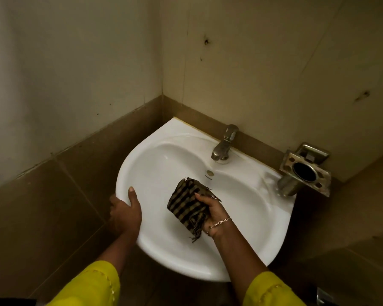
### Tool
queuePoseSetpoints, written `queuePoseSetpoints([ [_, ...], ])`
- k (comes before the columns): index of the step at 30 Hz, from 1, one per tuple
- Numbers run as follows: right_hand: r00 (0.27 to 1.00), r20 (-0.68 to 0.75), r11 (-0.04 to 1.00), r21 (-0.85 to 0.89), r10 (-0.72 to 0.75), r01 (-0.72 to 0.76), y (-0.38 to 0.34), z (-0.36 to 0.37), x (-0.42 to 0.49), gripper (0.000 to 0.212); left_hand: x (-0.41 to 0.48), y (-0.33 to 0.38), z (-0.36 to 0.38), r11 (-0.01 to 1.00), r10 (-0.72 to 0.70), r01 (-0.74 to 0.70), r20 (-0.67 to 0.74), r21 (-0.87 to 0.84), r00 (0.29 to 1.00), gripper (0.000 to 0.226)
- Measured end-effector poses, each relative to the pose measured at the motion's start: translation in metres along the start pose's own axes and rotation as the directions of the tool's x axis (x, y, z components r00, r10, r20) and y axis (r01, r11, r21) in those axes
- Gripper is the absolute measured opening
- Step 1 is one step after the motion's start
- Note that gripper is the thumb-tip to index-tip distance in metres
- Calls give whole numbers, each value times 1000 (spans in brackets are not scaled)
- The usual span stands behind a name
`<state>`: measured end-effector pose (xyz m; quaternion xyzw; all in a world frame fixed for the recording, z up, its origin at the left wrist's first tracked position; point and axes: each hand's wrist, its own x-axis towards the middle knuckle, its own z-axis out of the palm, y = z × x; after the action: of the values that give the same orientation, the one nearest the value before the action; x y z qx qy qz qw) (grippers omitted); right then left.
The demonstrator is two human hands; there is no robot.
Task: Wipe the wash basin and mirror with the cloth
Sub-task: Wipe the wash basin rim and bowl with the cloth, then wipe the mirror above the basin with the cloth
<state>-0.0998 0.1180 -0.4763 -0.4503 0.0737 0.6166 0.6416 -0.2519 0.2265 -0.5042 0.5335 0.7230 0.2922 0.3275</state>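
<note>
A white wash basin (164,155) is fixed in the corner of a tiled room. My right hand (215,214) grips a folded dark checked cloth (187,203) and presses it against the inside of the bowl, just below the overflow hole. My left hand (125,212) clasps the basin's left rim, thumb on top and fingers under the edge. Both sleeves are yellow, and a thin bracelet circles my right wrist. No mirror is in view.
A metal tap (223,144) stands at the back of the basin. A metal holder (304,171) with a round opening juts from the wall at the basin's right end. Brown tiles run below pale walls on both sides.
</note>
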Motion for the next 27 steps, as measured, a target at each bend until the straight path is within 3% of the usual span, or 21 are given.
queuePoseSetpoints([
  [3, 998, 1, 995, 68, -67, 67, -4, 3, -19, 26, -5, 1, -7, 997, 17, -19, 27, 74, 999, 75],
  [6, 989, 54, 982, 139, -137, 129, -13, 6, -37, 26, -17, 9, -8, 951, 291, -285, -29, 118, 956, 65],
  [8, 977, 106, 971, 172, -185, 166, -21, 15, -52, 35, -36, 33, -15, 927, 374, -368, 101, -77, 922, 52],
  [9, 971, 134, 965, 201, -197, 168, -24, 19, -57, 48, -49, 48, -22, 939, 320, -268, 256, -218, 912, 49],
  [10, 966, 158, 963, 210, -203, 168, -28, 25, -63, 52, -59, 64, -28, 945, 224, -77, 459, -318, 859, 50],
  [12, 962, 169, 965, 184, -215, 184, -35, 34, -77, 33, -70, 87, -40, 890, 71, 329, 810, -314, 582, 56],
  [13, 955, 180, 962, 186, -234, 200, -40, 35, -84, 25, -73, 95, -46, 853, 76, 423, 875, -305, 478, 55],
  [14, 944, 201, 956, 188, -261, 225, -45, 37, -90, 24, -74, 104, -51, 828, 122, 446, 886, -339, 447, 49],
  [15, 932, 215, 949, 185, -293, 255, -51, 36, -95, 22, -74, 115, -56, 814, 179, 418, 859, -403, 480, 40],
  [17, 899, 256, 930, 188, -356, 315, -57, 37, -106, 24, -74, 138, -65, 792, 295, 272, 732, -547, 615, 28],
  [18, 877, 281, 918, 191, -390, 347, -60, 38, -111, 33, -74, 150, -71, 775, 358, 187, 663, -604, 657, 25],
  [20, 842, 320, 900, 184, -434, 395, -68, 40, -120, 61, -77, 179, -83, 737, 490, 22, 556, -675, 671, 21],
  [22, 810, 375, 893, 197, -451, 405, -77, 44, -130, 73, -79, 205, -96, 695, 615, -122, 498, -708, 612, 18],
  [27, 751, 425, 861, 203, -506, 465, -110, 78, -161, 83, -95, 271, -120, 567, 820, -335, 474, -753, 321, 20],
])
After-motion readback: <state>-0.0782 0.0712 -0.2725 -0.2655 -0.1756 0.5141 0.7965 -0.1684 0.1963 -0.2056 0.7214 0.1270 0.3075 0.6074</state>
